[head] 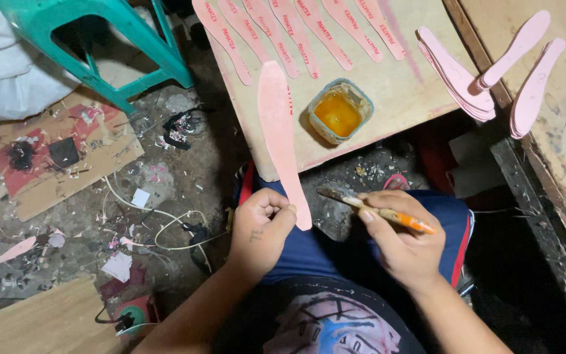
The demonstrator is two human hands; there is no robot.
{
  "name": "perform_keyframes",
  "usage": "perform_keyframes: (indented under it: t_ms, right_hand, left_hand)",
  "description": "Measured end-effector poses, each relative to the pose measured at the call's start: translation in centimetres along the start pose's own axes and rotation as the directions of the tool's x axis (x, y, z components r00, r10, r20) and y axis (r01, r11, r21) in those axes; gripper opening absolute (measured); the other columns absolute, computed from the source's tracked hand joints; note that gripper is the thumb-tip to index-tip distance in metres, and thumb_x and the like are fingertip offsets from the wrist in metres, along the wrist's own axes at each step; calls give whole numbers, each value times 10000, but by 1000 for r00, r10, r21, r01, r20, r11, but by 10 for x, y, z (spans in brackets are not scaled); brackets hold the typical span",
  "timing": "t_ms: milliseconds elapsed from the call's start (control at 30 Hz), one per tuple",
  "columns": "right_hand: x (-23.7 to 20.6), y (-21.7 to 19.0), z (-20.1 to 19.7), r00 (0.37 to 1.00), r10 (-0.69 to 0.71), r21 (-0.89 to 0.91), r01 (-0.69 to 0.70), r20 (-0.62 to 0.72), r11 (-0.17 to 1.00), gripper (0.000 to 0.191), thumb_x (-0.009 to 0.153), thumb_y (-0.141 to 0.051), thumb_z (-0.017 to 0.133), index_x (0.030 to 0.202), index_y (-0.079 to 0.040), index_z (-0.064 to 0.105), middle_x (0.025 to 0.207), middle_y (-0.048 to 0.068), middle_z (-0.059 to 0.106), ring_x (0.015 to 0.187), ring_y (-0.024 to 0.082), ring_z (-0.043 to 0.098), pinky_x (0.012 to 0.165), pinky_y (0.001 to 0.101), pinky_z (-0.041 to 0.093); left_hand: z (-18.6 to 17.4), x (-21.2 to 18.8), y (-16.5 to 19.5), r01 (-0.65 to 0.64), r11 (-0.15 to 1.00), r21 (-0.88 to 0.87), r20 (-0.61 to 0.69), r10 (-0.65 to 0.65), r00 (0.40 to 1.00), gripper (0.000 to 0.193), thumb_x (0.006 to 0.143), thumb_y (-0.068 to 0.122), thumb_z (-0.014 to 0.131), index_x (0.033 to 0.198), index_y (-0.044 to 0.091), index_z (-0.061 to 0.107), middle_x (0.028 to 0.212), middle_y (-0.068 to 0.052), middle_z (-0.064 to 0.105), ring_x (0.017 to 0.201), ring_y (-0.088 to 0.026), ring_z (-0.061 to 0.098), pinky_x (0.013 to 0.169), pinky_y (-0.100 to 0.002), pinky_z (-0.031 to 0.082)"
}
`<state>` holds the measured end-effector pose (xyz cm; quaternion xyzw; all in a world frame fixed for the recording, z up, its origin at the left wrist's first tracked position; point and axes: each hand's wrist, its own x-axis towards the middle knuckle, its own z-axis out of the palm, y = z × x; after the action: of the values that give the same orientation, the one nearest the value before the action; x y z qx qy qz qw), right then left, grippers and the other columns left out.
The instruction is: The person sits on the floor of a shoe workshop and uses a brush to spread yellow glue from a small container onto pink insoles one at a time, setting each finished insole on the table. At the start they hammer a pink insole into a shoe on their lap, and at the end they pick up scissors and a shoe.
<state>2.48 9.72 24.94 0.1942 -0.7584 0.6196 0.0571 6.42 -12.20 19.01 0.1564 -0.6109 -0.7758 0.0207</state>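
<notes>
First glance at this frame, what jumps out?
The long pink insole piece pinched at its near end by the left hand, lying across the board edge at centre. Beside it on the wooden board sits a small tub of amber glue, and the right hand holds an orange-handled brush. More pink pieces line the board's far side.

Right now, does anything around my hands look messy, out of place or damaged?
Yes. A pink insole piece lies alone on the littered floor, far from the rows on the board. The glue tub has a crusted rim, with nothing spilled.
</notes>
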Motion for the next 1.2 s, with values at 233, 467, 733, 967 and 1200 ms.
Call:
perform_keyframes:
  t_ms: [233, 467, 733, 967, 1200]
  right_hand:
    - [-10, -5, 2, 947, -157, -22, 170, 279, 985, 136, 830, 6, 743, 955, -8, 690, 1037, 135, 721, 917, 207, 726, 828, 299, 578]
    - [-3, 8, -4, 991, -17, -57, 25, 132, 998, 135, 851, -11, 730, 978, -9, 682, 1017, 130, 710, 904, 210, 701, 821, 297, 556]
    - [5, 13, 0, 995, -63, -203, 78, 79, 976, 154, 848, -33, 756, 992, -21, 702, 947, 105, 662, 897, 213, 639, 810, 307, 516]
    - [10, 24, 2, 959, 67, -84, -46, 274, 995, 226, 905, -36, 620, 1118, -7, 691, 1069, 111, 673, 980, 217, 673, 889, 310, 529]
    - [9, 26, 20, 779, 502, 239, -605, 377, 760, 241, 912, -86, 699, 1107, 54, 727, 905, 80, 735, 794, 125, 651, 725, 288, 534]
  left_hand:
    - [-7, 11, 3, -71, 997, -30, -54, 69, 996, 14, 906, -17, 662, 895, -18, 653, 809, -38, 691, 716, -59, 599, 631, -222, 467]
    - [-7, 9, -7, -74, 997, -24, 0, 74, 997, 28, 904, -19, 660, 882, -14, 644, 787, -18, 666, 688, -47, 559, 604, -224, 440]
    - [-14, 4, -27, 18, 999, 38, 76, -21, 997, 45, 906, 9, 668, 877, -8, 638, 727, -9, 630, 634, -49, 542, 553, -226, 417]
    - [-10, 6, -34, 62, 960, -274, 30, -56, 998, 32, 918, -8, 631, 932, 11, 653, 870, -39, 692, 804, -90, 616, 753, -247, 486]
    - [10, 9, -23, 39, 915, -402, 8, -39, 999, 48, 947, 28, 632, 959, 16, 677, 927, -58, 722, 856, -113, 614, 816, -282, 485]
